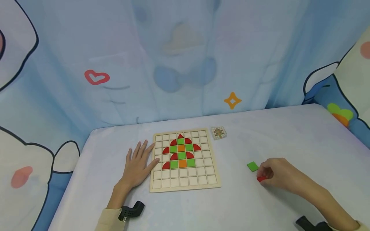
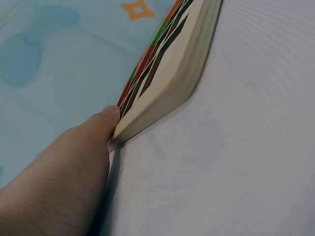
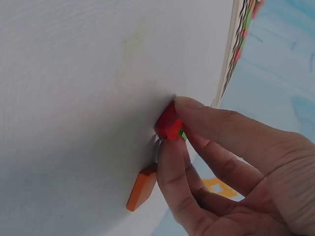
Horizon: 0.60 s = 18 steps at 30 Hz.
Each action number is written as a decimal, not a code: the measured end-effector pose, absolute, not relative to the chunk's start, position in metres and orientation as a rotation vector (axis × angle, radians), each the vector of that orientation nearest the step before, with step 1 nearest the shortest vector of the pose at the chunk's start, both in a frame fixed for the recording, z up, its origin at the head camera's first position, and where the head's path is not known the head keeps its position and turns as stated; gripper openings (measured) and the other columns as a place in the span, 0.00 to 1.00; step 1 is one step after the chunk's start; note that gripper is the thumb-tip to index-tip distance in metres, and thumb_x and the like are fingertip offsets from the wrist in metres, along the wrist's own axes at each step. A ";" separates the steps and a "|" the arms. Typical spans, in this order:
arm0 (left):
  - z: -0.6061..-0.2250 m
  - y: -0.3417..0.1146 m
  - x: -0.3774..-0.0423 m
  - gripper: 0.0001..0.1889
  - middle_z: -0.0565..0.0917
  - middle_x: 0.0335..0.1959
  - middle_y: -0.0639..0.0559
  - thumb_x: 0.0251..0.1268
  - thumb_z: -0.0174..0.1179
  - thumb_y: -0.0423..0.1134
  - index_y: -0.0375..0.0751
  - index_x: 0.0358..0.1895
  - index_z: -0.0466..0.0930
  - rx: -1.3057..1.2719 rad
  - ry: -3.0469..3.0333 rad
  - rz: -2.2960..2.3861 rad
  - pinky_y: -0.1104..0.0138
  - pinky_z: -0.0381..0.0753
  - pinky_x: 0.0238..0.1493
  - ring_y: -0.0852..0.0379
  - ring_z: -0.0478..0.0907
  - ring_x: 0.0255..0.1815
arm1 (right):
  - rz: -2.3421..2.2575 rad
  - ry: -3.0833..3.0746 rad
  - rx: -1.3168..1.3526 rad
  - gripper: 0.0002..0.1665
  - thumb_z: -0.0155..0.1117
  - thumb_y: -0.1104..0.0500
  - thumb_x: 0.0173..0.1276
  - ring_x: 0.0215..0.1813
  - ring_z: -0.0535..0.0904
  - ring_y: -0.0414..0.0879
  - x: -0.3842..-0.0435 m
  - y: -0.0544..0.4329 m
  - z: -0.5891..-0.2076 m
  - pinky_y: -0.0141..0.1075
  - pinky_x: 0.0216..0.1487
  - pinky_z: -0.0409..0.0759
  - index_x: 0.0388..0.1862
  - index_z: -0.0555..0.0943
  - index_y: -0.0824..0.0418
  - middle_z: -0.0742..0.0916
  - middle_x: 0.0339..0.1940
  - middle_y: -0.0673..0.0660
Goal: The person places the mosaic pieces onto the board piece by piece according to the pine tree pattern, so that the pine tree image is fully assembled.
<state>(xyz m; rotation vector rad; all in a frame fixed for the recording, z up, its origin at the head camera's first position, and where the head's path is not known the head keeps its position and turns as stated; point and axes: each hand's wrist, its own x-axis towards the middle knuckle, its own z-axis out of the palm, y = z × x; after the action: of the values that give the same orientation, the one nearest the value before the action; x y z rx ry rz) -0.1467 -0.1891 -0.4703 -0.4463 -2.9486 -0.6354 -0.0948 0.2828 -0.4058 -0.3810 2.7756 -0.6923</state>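
Note:
A wooden grid board [image 1: 185,189] lies flat on the table, its squares holding green and orange square tiles, red quarter-round pieces and a red triangle at the top. My left hand [image 1: 137,166] rests at the board's left side, fingers spread, with the thumb [image 2: 106,118] touching its edge. Right of the board, my right hand [image 1: 280,173] pinches a red quarter-round piece [image 3: 169,120] between thumb and fingers, low over the cloth. Just beyond those fingertips is a green square tile [image 1: 252,166]. An orange tile [image 3: 141,188] shows near the fingers in the right wrist view; the hand hides it from the head view.
A small pattern card [image 1: 218,132] lies off the board's upper right corner. White cloth [image 1: 196,211] covers the table. A blue printed curtain [image 1: 185,64] hangs behind it. Black bands [image 1: 131,210] are worn on both wrists.

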 end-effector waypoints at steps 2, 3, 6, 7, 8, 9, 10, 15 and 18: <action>-0.470 -0.189 -0.147 0.38 0.55 0.85 0.38 0.76 0.55 0.58 0.45 0.83 0.61 -0.447 -2.951 -0.634 0.36 0.35 0.80 0.36 0.43 0.86 | -0.689 2.764 -0.365 0.11 0.81 0.69 0.55 0.33 0.76 0.43 -0.094 0.284 -0.406 0.32 0.33 0.80 0.30 0.86 0.58 0.84 0.29 0.47; -0.470 -0.189 -0.147 0.38 0.55 0.85 0.38 0.76 0.55 0.58 0.45 0.83 0.61 -0.447 -2.951 -0.634 0.36 0.35 0.80 0.36 0.44 0.86 | -0.687 2.760 -0.359 0.11 0.81 0.70 0.55 0.33 0.76 0.43 -0.093 0.284 -0.406 0.32 0.33 0.80 0.29 0.86 0.58 0.84 0.28 0.47; -0.471 -0.189 -0.146 0.38 0.55 0.85 0.38 0.75 0.56 0.58 0.45 0.82 0.62 -0.448 -2.947 -0.636 0.35 0.36 0.80 0.36 0.44 0.86 | -0.675 2.766 -0.338 0.11 0.81 0.70 0.55 0.32 0.76 0.43 -0.093 0.282 -0.406 0.33 0.33 0.80 0.28 0.86 0.58 0.85 0.27 0.47; -0.471 -0.189 -0.146 0.38 0.55 0.85 0.38 0.75 0.56 0.58 0.45 0.82 0.62 -0.449 -2.945 -0.636 0.35 0.36 0.80 0.36 0.44 0.86 | -0.670 2.773 -0.331 0.11 0.81 0.70 0.54 0.32 0.76 0.43 -0.092 0.282 -0.406 0.34 0.33 0.80 0.28 0.87 0.58 0.85 0.28 0.47; -0.471 -0.189 -0.146 0.38 0.55 0.85 0.38 0.75 0.56 0.58 0.45 0.82 0.62 -0.450 -2.945 -0.633 0.35 0.36 0.80 0.36 0.44 0.86 | -0.669 2.778 -0.323 0.11 0.81 0.70 0.54 0.33 0.77 0.44 -0.092 0.281 -0.406 0.35 0.33 0.81 0.29 0.87 0.59 0.85 0.28 0.47; -0.471 -0.189 -0.146 0.38 0.55 0.85 0.38 0.75 0.56 0.58 0.45 0.82 0.62 -0.451 -2.946 -0.628 0.35 0.36 0.80 0.35 0.44 0.86 | -0.663 2.789 -0.312 0.11 0.82 0.71 0.54 0.33 0.77 0.44 -0.092 0.280 -0.406 0.36 0.34 0.82 0.29 0.88 0.59 0.86 0.29 0.48; -0.472 -0.189 -0.146 0.38 0.55 0.85 0.38 0.75 0.56 0.58 0.45 0.82 0.62 -0.452 -2.946 -0.623 0.35 0.37 0.80 0.35 0.44 0.86 | -0.656 2.799 -0.300 0.10 0.82 0.71 0.53 0.33 0.77 0.45 -0.092 0.279 -0.406 0.37 0.35 0.83 0.30 0.89 0.61 0.86 0.30 0.49; -0.472 -0.189 -0.147 0.38 0.56 0.85 0.38 0.75 0.56 0.58 0.45 0.82 0.62 -0.454 -2.944 -0.613 0.35 0.37 0.80 0.35 0.45 0.86 | -0.653 2.848 -0.279 0.13 0.83 0.73 0.50 0.35 0.82 0.48 -0.090 0.276 -0.405 0.46 0.39 0.88 0.35 0.90 0.67 0.88 0.33 0.54; -0.471 -0.189 -0.147 0.38 0.56 0.85 0.38 0.75 0.56 0.58 0.45 0.82 0.62 -0.453 -2.944 -0.618 0.35 0.37 0.80 0.36 0.45 0.86 | -0.659 2.865 -0.301 0.13 0.82 0.74 0.49 0.34 0.83 0.47 -0.090 0.276 -0.405 0.44 0.38 0.88 0.33 0.90 0.66 0.89 0.31 0.54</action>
<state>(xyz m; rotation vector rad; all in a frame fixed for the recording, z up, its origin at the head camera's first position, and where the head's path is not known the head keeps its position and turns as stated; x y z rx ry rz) -0.1467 -0.1887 -0.4715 -0.4527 -2.9445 -0.6176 -0.0895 0.2763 -0.4046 -0.3013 2.8647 -0.6594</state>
